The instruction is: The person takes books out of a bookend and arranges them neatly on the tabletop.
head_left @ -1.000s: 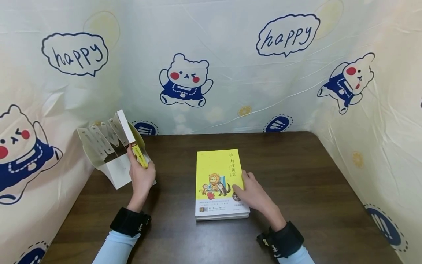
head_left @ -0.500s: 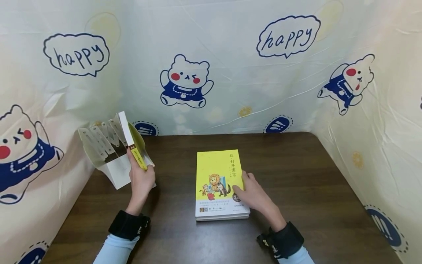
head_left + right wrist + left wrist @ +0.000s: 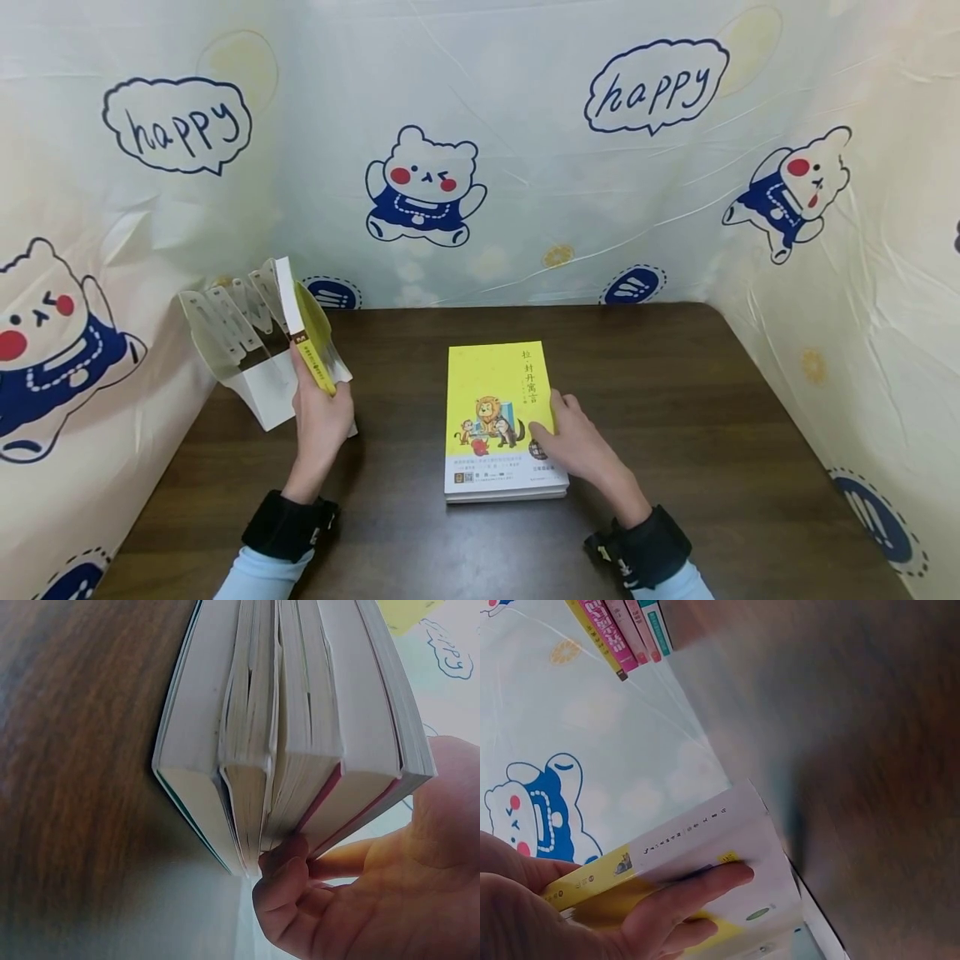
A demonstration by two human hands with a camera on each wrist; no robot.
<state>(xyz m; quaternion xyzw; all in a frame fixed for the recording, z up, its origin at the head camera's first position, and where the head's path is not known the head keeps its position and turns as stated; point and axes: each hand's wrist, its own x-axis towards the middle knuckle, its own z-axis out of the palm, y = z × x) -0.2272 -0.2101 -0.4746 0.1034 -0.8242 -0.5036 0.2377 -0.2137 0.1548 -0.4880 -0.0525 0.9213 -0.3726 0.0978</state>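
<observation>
My left hand (image 3: 322,421) holds an upright book with a yellow spine (image 3: 313,362) at the right end of a pale folding book stand (image 3: 264,392). Fingers lie along the book's white and yellow cover (image 3: 739,825) in the left wrist view. At the middle of the table, my right hand (image 3: 585,446) grips the right side of a stack of books, its thumb on the yellow and white top cover (image 3: 487,375). Several books' page edges (image 3: 300,780) show in the right wrist view, with the fingertips against them.
Both things stand on a dark wooden table (image 3: 645,358). A printed cloth (image 3: 525,167) with bears hangs behind the table and along its sides. The stand is near the table's back left edge, close to the cloth.
The book in my left hand has shifted slightly right and down against the stand, and the left wrist has moved slightly toward me. My right hand and the stack stay in place.
</observation>
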